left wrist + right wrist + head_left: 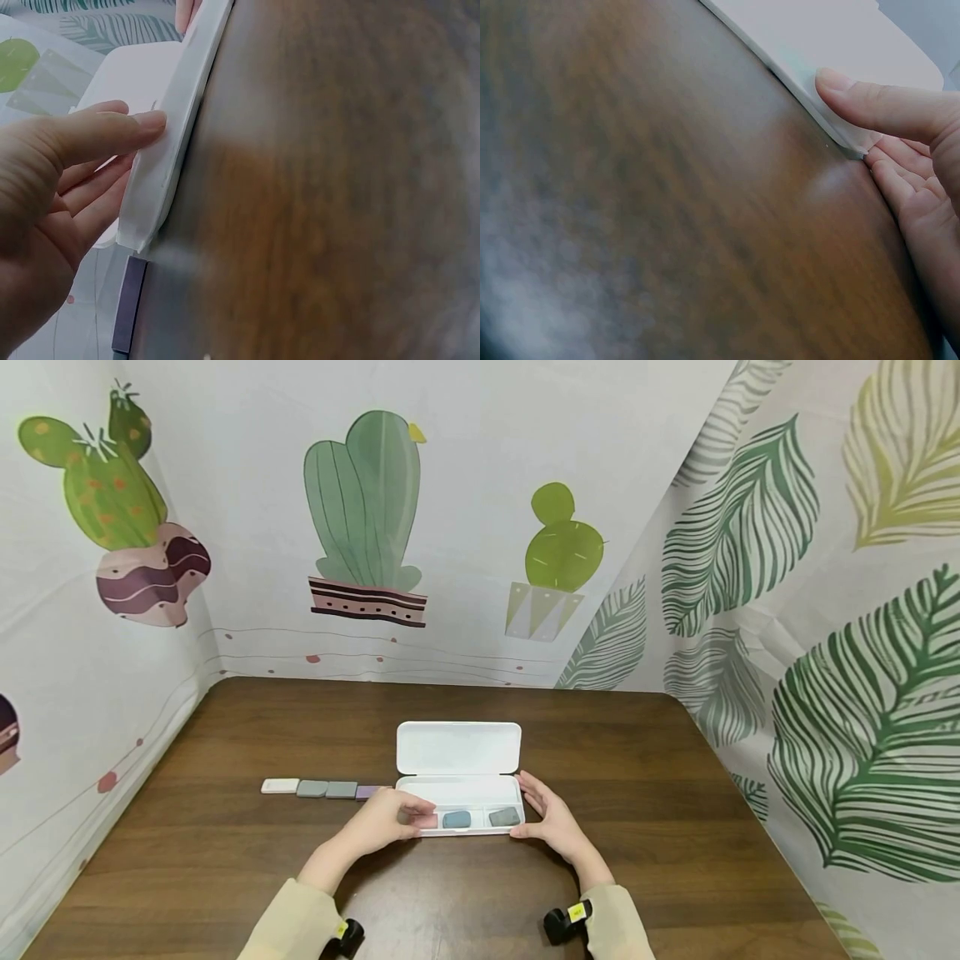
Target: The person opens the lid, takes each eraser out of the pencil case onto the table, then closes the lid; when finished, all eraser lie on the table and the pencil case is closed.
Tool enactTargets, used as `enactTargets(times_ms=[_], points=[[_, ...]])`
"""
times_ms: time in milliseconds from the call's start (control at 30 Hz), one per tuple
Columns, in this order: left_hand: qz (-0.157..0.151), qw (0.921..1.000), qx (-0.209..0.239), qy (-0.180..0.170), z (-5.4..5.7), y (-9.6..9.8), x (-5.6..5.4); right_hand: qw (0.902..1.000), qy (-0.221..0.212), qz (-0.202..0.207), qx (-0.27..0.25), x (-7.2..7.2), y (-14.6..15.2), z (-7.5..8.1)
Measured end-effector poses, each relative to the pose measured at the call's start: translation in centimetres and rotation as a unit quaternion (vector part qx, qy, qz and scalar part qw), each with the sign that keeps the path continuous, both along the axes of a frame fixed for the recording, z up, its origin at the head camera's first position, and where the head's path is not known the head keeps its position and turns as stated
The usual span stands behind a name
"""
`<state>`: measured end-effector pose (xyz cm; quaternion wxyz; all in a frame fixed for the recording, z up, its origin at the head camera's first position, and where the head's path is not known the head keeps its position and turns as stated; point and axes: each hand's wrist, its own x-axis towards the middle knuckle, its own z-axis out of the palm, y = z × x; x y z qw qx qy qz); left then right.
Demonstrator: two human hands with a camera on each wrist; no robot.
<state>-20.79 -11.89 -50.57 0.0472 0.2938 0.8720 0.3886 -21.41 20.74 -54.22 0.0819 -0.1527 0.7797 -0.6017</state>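
Behind the white case (450,789), pale cloth (480,527) with printed cacti and leaves. Seen from the head: brown wooden table (600,760) with rounded far corners, broad wood between case and far edge, and again at right of the case. At left of the case, in its way on that side, a row of flat blocks: white block (280,786), two grey-green blocks (326,789), purple block (367,792) nearest. Lid (459,748) hinged open behind the case. Inside the case, along its front: pink block (426,821), blue block (456,819), grey block (504,817), all rounded at corners. Left hand (386,818) grasping the case's left end, partly over the pink block; right hand (553,821) grasping its right end. Beige sleeves (617,918) before the case.

Seen from the left wrist: thumb (146,129) upon the case's smooth front wall, purple block just beyond its end.

Seen from the right wrist: thumb over the case's front edge, fingers (892,180) bent at its corner, blurred wood grain in front.
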Motion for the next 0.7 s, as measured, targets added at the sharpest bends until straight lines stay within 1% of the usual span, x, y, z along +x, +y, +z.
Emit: enactTargets(times_ms=[300,433,567,700], points=[[0.011,0.9994,0.022,-0.023,0.10,0.08,0.15,0.9999,0.011,-0.003,0.009,0.08,0.03,0.02],[0.013,0.9995,0.020,-0.021,0.17,0.10,0.12,0.9999,0.009,-0.008,0.008,0.09,-0.01,0.02],[0.006,0.9997,0.015,-0.016,0.27,0.04,-0.03,1.0000,0.002,-0.005,0.000,0.09,-0.02,0.04],[-0.004,0.9994,0.019,-0.030,0.33,-0.05,-0.18,1.0000,0.000,0.000,-0.002,0.08,-0.02,0.04]])
